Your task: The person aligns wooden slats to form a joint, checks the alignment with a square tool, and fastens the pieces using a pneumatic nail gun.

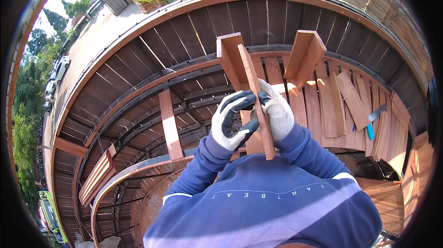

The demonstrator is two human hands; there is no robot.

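Observation:
Both my hands wear pale gloves with dark palms and fingertips. A long reddish-brown wooden board (265,135) stands on edge in front of my chest. My right hand (279,115) grips the board from its right side, thumb near the upper part. On the left side, my left hand (227,123) is curved into a C, thumb and fingers apart, its fingertips close to the board. I cannot make out whether they touch it. Beyond the hands, an angled pair of joined boards (229,61) stands at left, and another upright angled piece (304,59) stands at right.
Loose boards (351,100) lie on the slatted deck at right, beside a square with a blue handle (370,131). A single plank (170,126) spans the open dark metal frame at left. Stacked boards (96,179) rest farther left. A curved slatted wall (230,20) encloses the far side.

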